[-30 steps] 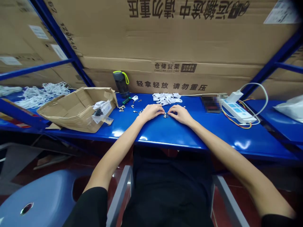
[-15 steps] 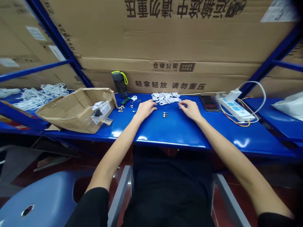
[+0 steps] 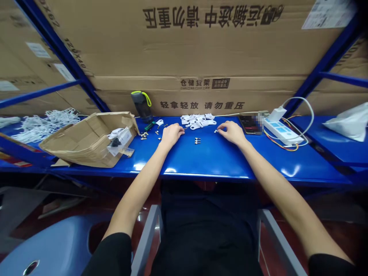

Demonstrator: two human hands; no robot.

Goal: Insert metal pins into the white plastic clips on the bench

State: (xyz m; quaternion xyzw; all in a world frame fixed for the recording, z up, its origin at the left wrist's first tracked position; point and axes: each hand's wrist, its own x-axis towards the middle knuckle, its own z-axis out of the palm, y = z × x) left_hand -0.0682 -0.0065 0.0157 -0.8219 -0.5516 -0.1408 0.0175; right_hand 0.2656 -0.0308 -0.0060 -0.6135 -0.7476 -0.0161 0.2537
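My right hand (image 3: pixel 232 132) is closed in a pinch at the right of the white pieces, with a small white part (image 3: pixel 215 131) at its fingertips. My left hand (image 3: pixel 171 135) rests over the blue shelf with its fingers pressed together; what they hold, if anything, is too small to make out. Between and beyond the hands lies a pile of flat white plastic pieces (image 3: pixel 198 122). Several small screw-like parts (image 3: pixel 197 141) sit in a short row on the shelf between my hands. More small metal and white parts (image 3: pixel 144 135) are scattered left of my left hand.
An open cardboard box (image 3: pixel 83 142) stands at the left, with a dark bottle (image 3: pixel 142 105) and a green-handled tool (image 3: pixel 149 126) beyond it. A phone (image 3: pixel 249 124) and a white power strip (image 3: pixel 283 132) with cables lie at the right. Cartons back the shelf (image 3: pixel 212 163).
A small white part now shows at my right fingertips, slightly apart from the pile. My left hand stays nearly in place. The whole view has shifted a little.
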